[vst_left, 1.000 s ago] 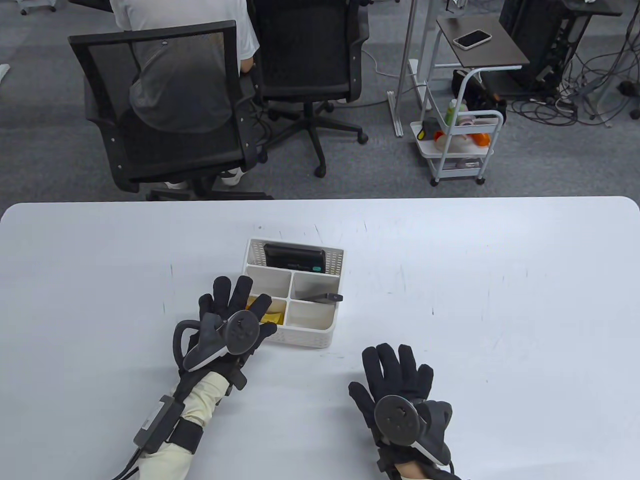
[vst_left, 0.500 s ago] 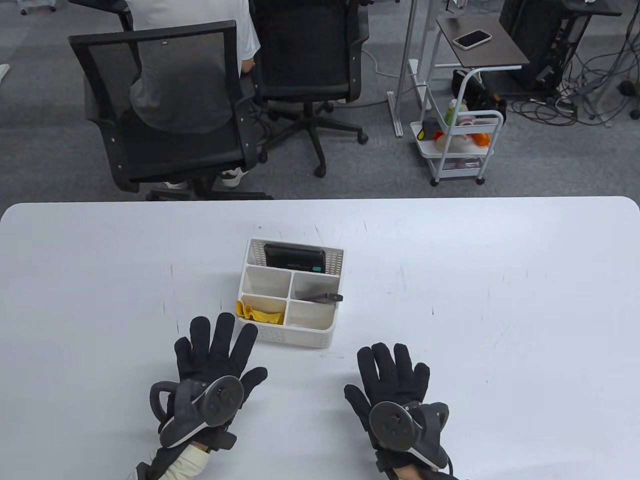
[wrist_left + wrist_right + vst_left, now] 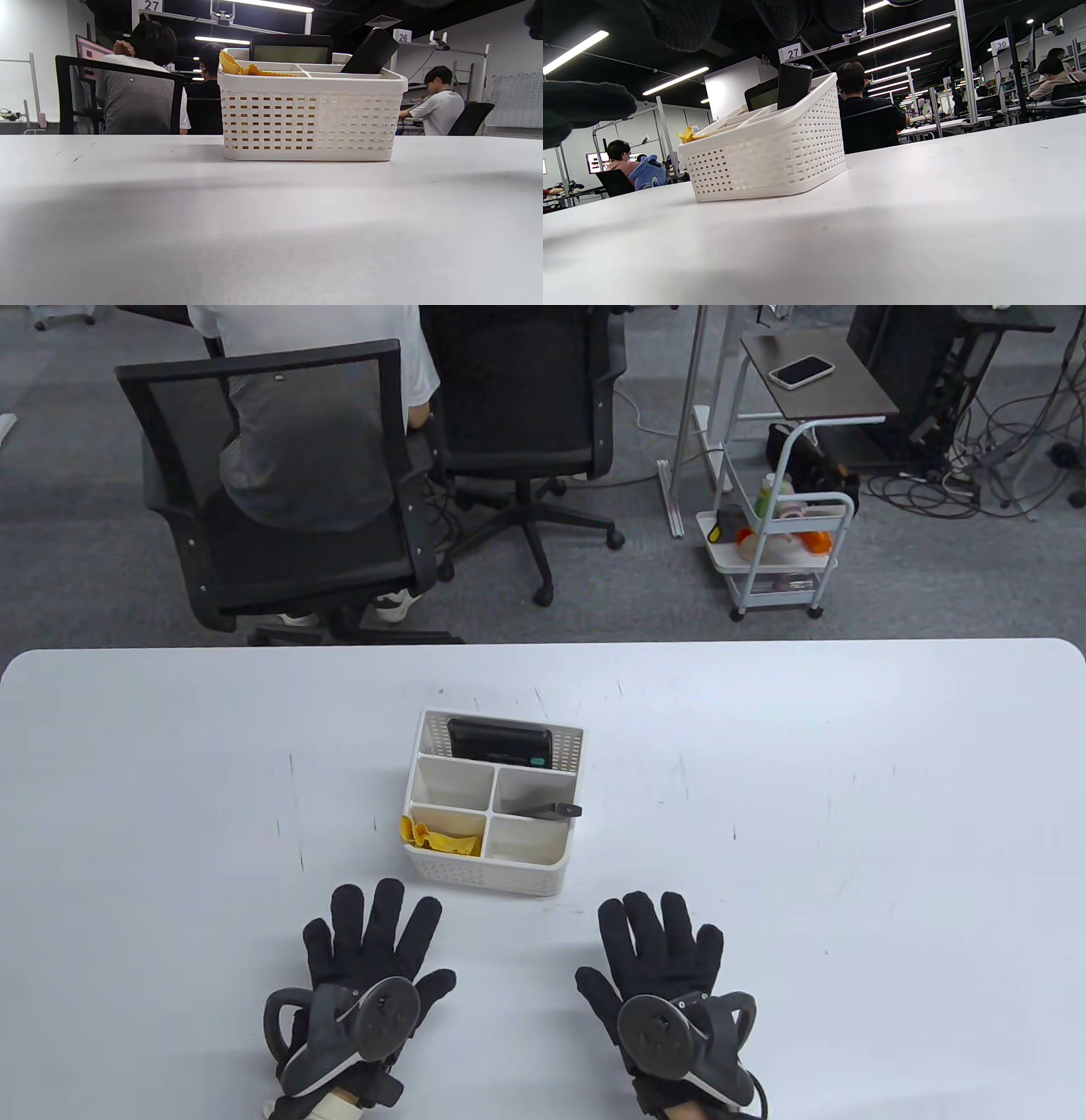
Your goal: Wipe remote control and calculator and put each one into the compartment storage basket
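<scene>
The storage basket (image 3: 488, 802) is seen mid-table, straight ahead of both hands and well apart from neither. The calculator (image 3: 501, 740) stands on edge in the rear compartment, long axis crosswise. The remote control (image 3: 543, 809) leans in the right-middle compartment, tip pointing right. The left hand (image 3: 373, 959) and right hand (image 3: 657, 963) are laid flat, fingers spread, nothing held; the left is judged slightly nearer.

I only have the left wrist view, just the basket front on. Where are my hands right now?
Observer: Table view shows the left hand and right hand open on the table, short of the basket, holding nothing.
Operator: Which compartment holds the yellow cloth?
Observer: The near left one; the cloth droops over its left rim.
Operator: And the remote?
Observer: The remote leans in the middle-row right compartment; the calculator stands in the long back one.
</scene>
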